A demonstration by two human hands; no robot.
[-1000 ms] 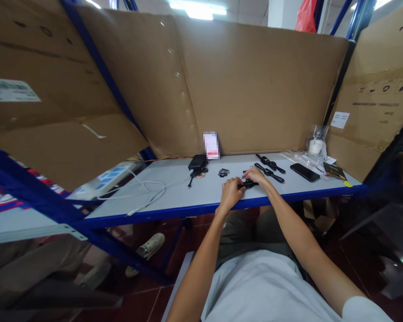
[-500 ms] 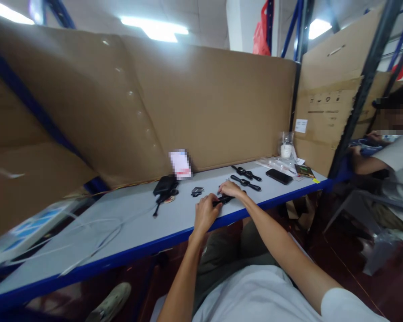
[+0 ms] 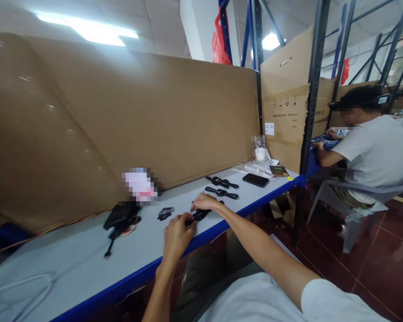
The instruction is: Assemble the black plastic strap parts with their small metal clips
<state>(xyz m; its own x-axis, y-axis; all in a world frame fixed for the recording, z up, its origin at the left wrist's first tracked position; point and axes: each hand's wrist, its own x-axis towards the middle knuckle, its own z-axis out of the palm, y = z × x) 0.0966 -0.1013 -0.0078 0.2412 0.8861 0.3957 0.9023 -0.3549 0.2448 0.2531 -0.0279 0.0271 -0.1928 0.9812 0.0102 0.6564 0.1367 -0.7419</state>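
My left hand and my right hand both grip a black watch with a strap that lies on the grey table near its blue front edge. The fingers of each hand curl onto an end of the strap. Two more black watches lie just beyond my right hand. A small dark part sits a little left of my hands.
A black pouch with a cord and a white cable lie to the left. A black phone, clear plastic bags and a white jar sit at the right end. Cardboard walls stand behind. Another person sits at right.
The camera has swung to the right, bringing seated people into view. My hands stay on the same watch strap at the table's front edge.
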